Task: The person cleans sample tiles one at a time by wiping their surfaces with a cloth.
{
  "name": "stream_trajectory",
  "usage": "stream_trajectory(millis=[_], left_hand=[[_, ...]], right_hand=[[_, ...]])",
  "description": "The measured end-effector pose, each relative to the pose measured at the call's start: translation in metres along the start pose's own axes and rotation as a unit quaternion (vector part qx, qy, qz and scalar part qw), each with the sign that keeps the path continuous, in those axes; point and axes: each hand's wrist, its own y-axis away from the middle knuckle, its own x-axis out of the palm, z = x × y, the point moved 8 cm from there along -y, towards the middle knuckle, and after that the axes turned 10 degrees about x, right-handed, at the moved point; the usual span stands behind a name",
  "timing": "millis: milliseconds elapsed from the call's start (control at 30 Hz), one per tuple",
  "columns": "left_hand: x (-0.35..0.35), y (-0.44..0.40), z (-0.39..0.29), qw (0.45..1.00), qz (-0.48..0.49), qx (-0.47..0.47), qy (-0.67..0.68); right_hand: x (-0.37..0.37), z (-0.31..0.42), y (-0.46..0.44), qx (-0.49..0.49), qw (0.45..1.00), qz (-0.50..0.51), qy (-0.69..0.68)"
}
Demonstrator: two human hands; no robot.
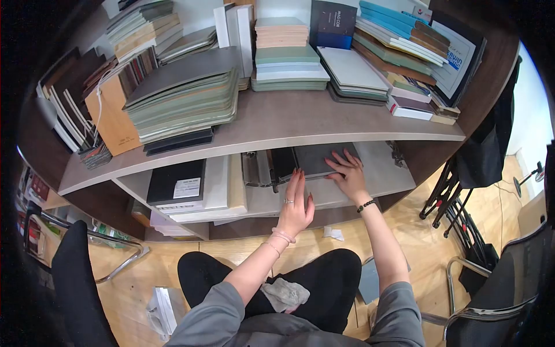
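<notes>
The person's right hand [347, 174] lies palm down on a dark grey flat cover [311, 159], its fingers spread wide and pressing on the surface rather than closed around anything; the left hand [296, 207] is just beside it, fingers straight and held together, thumb a little apart, with the fingertips at the near edge of a black folder [283, 159]; whether those fingertips press on that edge or only rest near it, I cannot tell; the grey cover and the black folder lie side by side on the lower shelf [384, 179], towards the right of the compartment, under the overhang of the upper shelf [280, 113]; to their left on the same level sits a black binder [165, 179] with a white label [187, 187], next to pale, thick volumes [222, 184]; a dark beaded bracelet [365, 206] circles the right wrist; the upper shelf bears a broad, leaning stack of grey-green folders [185, 110], a neater stack of green and white books [290, 68] and, further right, blue folders [393, 28] piled on others; a crumpled grey cloth [285, 295] lies on the person's lap; a black chair [78, 283] stands at the left, another chair [500, 312] at the right.
</notes>
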Motion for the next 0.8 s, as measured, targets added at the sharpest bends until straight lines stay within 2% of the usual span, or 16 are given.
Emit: stream_trajectory(millis=[300,400,467,533,600,667,733,800], left_hand=[[0.001,-0.003,0.0,1.0,0.02,0.001,-0.005],[-0.005,0.004,-0.01,0.998,0.063,0.007,0.024],[-0.01,0.015,-0.015,0.988,0.136,0.011,0.069],[-0.043,0.045,-0.028,0.971,0.193,-0.056,0.13],[-0.095,0.079,-0.045,0.975,0.214,-0.029,0.06],[-0.149,0.139,-0.035,0.971,0.173,-0.156,0.046],[-0.196,0.183,-0.025,0.971,0.139,-0.192,-0.037],[-0.22,0.208,-0.021,0.968,0.119,-0.208,-0.078]], right_hand=[[0.0,0.005,0.001,-0.024,0.999,-0.04,0.018],[-0.011,0.02,0.016,-0.032,0.997,-0.048,0.055],[-0.048,0.045,0.037,0.035,0.989,-0.133,0.049],[-0.07,0.035,0.088,0.091,0.979,-0.168,0.066],[-0.086,0.006,0.171,0.203,0.952,-0.215,0.076],[-0.081,-0.049,0.274,0.348,0.904,-0.197,0.148],[-0.068,-0.123,0.382,0.594,0.776,-0.092,0.19],[-0.069,-0.151,0.446,0.729,0.665,-0.124,0.104]])
